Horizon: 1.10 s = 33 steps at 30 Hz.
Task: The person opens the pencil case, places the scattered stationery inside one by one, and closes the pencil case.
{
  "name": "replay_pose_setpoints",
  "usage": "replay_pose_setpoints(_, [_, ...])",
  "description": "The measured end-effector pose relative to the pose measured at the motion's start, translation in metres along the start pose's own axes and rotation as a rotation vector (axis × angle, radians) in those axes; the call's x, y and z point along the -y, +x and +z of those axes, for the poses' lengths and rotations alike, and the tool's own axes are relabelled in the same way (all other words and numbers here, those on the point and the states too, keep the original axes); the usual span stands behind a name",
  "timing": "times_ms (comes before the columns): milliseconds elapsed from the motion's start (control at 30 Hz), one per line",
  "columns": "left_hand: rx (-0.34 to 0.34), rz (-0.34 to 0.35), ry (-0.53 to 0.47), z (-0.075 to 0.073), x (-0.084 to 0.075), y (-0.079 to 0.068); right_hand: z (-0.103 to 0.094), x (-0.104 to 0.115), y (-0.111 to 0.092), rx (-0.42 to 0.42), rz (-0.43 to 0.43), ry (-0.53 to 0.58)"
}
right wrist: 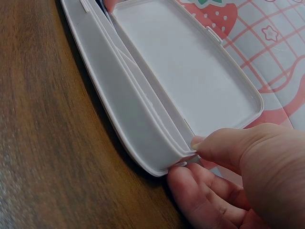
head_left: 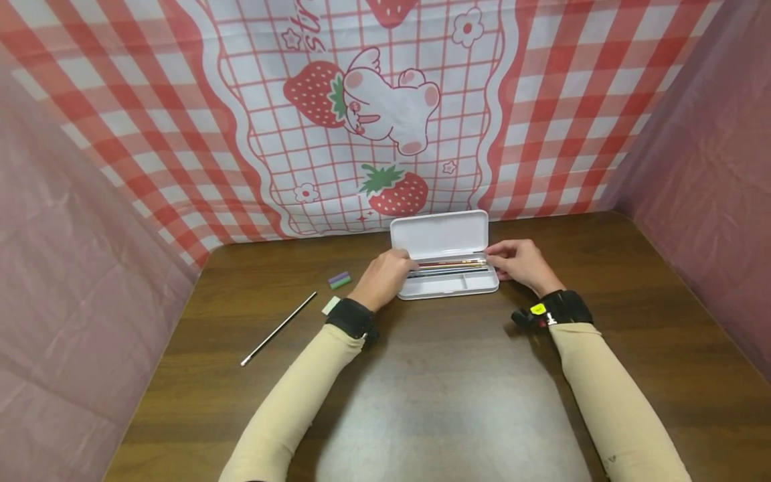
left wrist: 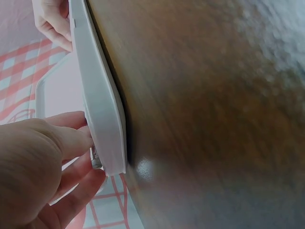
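A white pencil case (head_left: 448,286) lies on the table with its lid (head_left: 440,234) raised at the back. Several pencils (head_left: 448,266) lie lengthwise in its rear compartment. At the case's left end, my left hand (head_left: 382,276) has its thumb and fingers around a pencil end (left wrist: 96,163), right at the rim. My right hand (head_left: 519,264) grips the opposite end of the case, thumb (right wrist: 199,142) on the top rim and fingers against the outer side. The front compartments show no pencils.
To the left, a dark pencil (head_left: 278,329) lies diagonally on the brown table (head_left: 446,402). Purple and green small pieces (head_left: 339,280) sit side by side near my left wrist. A checked strawberry cloth (head_left: 397,120) hangs just behind the lid.
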<state>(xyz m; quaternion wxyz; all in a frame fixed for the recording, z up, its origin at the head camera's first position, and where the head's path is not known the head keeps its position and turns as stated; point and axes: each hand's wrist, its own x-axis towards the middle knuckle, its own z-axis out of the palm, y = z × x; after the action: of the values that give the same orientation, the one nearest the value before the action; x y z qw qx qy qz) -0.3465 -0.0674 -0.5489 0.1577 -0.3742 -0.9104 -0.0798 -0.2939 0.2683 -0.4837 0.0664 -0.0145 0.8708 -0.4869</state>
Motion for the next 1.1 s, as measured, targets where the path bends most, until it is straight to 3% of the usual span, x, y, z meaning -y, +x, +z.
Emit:
replay_pose_setpoints(333, [0.009, 0.03, 0.006, 0.0, -0.008, 0.002, 0.001, 0.002, 0.0, -0.004, -0.006, 0.024])
replay_pose_setpoints(767, [0.04, 0.007, 0.0, -0.003, -0.012, 0.004, 0.0, 0.0, 0.002, 0.004, 0.002, 0.01])
replay_pose_setpoints(1100, [-0.006, 0.044, 0.017, 0.001, -0.005, 0.004, 0.001, -0.001, 0.002, 0.002, 0.01, 0.017])
